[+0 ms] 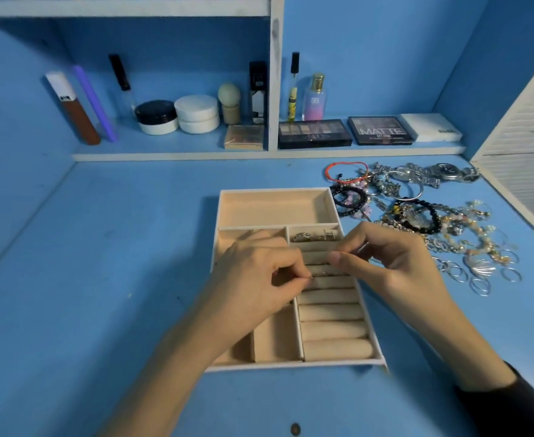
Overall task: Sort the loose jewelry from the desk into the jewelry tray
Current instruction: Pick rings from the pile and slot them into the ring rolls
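A dark sleeve [511,405] covers the right forearm as two bare hands meet over a jewelry tray [290,364] on a blue desk [101,279]. The left hand [259,272], fingers curled, pinches one end of a thin metal piece [320,274] between thumb and forefinger. The right hand [391,263], also curled, pinches the other end with its thumb and fingertips. The piece hangs just above the tray's padded ring rolls [331,313], and it is too fine to tell what kind of jewelry it is. A few rings [314,237] sit in the farthest roll slot. The loose jewelry [417,212] lies heaped on the desk just right of the tray: beaded bracelets, chains, silver hoops [480,285], a red cord bracelet [347,171] and a wristwatch [448,170]. Behind, a shelf [171,156] carries makeup palettes [314,133], jars [197,113] and a perfume bottle [314,97].
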A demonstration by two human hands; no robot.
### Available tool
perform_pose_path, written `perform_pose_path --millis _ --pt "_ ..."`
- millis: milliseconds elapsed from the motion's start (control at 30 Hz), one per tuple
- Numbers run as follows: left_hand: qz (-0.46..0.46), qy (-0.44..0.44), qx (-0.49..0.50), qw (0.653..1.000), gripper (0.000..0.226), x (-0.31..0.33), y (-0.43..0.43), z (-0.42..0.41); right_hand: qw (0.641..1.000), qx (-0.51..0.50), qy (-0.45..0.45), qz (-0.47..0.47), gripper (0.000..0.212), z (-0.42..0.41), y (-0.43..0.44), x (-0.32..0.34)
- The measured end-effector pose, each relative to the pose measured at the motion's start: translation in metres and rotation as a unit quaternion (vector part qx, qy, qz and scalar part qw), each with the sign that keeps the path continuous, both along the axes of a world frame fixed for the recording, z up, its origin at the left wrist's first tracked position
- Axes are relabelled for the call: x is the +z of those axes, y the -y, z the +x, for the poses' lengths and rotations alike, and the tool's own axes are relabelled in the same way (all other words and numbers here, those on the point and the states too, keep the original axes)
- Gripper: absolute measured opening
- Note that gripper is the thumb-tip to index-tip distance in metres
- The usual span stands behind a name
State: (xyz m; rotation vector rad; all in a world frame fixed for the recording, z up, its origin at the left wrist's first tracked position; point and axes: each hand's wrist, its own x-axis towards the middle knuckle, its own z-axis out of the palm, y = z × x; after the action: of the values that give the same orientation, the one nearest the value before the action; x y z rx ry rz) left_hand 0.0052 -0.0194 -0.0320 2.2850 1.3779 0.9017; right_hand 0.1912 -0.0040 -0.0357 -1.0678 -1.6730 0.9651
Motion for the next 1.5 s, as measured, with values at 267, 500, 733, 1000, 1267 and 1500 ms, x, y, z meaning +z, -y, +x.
perform_pose_path --millis 267,500,733,1000,1267,1500 --pt "0.006 -0.099 -0.060 0.993 0.011 0.013 0.000 -0.003 0.999 0.034 0.027 -0.005 0.011 0.002 0.004 0.002" --pt "0.014 -0.122 -0.054 0.991 0.004 0.019 0.001 0.002 0.996 0.046 0.067 0.028 0.010 0.004 0.003 -0.001" --pt "-0.048 -0.132 -0.041 0.989 0.010 0.021 -0.003 0.003 0.995 0.052 0.078 0.034 0.009 0.005 0.003 -0.003" --pt "-0.079 0.113 0.038 0.990 0.016 0.010 -0.016 -0.005 0.990 0.056 0.116 0.054 0.010 0.004 0.004 -0.005" --pt "-0.074 0.155 0.058 0.984 0.016 0.009 -0.017 -0.007 0.982 0.084 0.158 0.054 0.004 0.008 0.003 -0.003" --pt "-0.084 0.153 0.054 0.983 0.017 0.008 -0.017 -0.006 0.983 0.080 0.159 0.052 0.004 0.008 0.002 -0.002"
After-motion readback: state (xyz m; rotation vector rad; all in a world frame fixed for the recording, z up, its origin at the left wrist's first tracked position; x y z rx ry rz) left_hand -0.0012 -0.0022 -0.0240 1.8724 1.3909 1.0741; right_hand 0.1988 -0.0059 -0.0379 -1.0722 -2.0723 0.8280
